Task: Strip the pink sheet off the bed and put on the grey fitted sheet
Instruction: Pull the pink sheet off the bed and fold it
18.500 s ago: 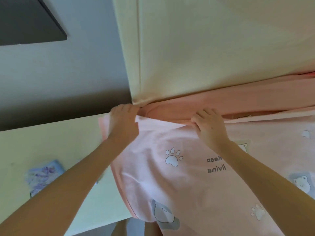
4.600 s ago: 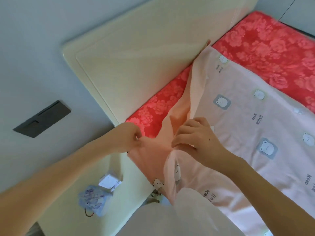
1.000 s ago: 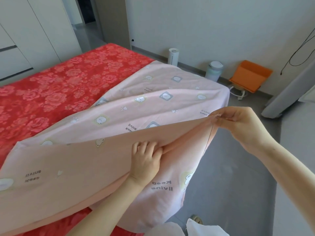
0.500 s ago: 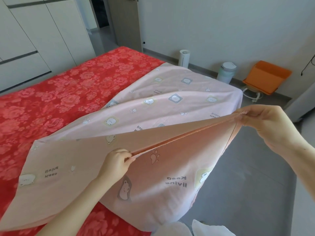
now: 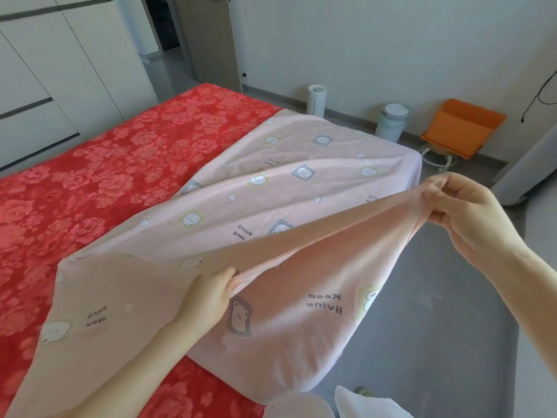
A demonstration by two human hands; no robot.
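1. Bed [image 5: 114, 176]: covered in a red fabric with a rose pattern, bare across the left and far side. It stands on a grey floor [image 5: 437, 327].
2. Room: pale wall behind; white wardrobe fronts [image 5: 75, 55] at far left; a door [image 5: 208, 37] beside them; a dark cable [image 5: 542, 95] hangs down the wall at far right.
3. Pink sheet [image 5: 301, 191]: printed with bears, paw marks and the words "Keep living". It covers only the right, near part of the bed. Its far corner wraps the mattress corner; the near side is lifted off and turned back, underside up, and a pouch of it hangs over the bed edge towards the floor.
4. Left hand [image 5: 208, 297]: grips the sheet's hem low and near, fingers curled under the edge, thumb on top.
5. Right hand [image 5: 470, 212]: held higher and out over the floor, thumb and fingers pinching the same hem where it bunches. The hem runs taut between the two hands.
6. White cloth [image 5: 361, 402]: partly in view at the bottom edge, below the hanging sheet.
7. White cylinder [image 5: 316, 99]: upright on the floor against the wall.
8. Lidded bin [image 5: 391, 122]: pale, just right of the cylinder, lid on, contents hidden.
9. Orange seat [image 5: 461, 128]: on a white ring base, right of the bin.
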